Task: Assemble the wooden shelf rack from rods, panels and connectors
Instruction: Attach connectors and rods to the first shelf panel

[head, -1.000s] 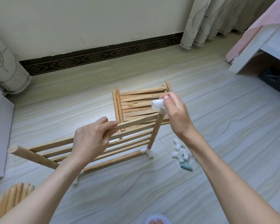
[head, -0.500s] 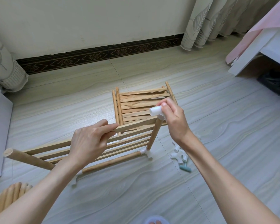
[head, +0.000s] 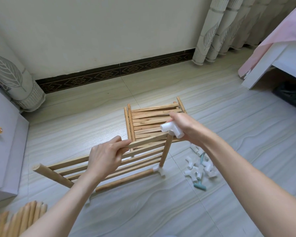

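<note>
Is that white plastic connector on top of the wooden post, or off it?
On it. The white plastic connector caps the upright wooden post, gripped by the right hand.

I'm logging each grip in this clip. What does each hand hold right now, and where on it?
The left hand grips the top slat of the panel at its middle. The right hand holds the white connector on the upright rod's top end.

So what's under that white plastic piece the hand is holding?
The white connector sits on top of an upright wooden rod. The right hand grips it. The rod's tip is hidden inside.
</note>
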